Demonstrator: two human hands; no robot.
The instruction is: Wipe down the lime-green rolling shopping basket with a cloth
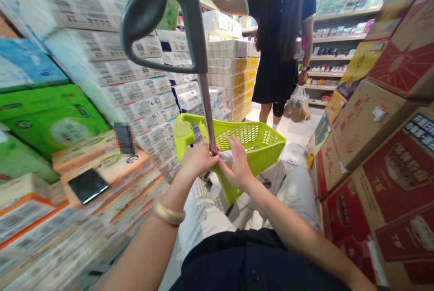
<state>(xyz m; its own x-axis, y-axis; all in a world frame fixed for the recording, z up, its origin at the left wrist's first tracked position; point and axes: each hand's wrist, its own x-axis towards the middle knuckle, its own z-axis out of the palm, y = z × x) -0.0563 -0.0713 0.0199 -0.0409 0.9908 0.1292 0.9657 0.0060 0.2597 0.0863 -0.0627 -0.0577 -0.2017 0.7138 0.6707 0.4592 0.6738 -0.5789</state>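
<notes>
A lime-green rolling shopping basket (261, 144) stands on the floor just ahead of me, its metal pull rod (203, 87) rising to a grey loop handle (149, 15) near the camera. At the near rim, by the foot of the rod, my left hand (198, 159) is curled shut, with a gold bangle on its wrist. Beside it my right hand (239, 164) has its fingers spread and touches something small and white (226, 157) that I cannot make out.
Stacked tissue and carton packs (111, 87) wall the left side, with a dark phone (88, 185) lying on one stack. Red and brown cartons (383, 146) pile up on the right. A person in a dark dress (278, 47) stands ahead in the aisle holding a plastic bag (297, 105).
</notes>
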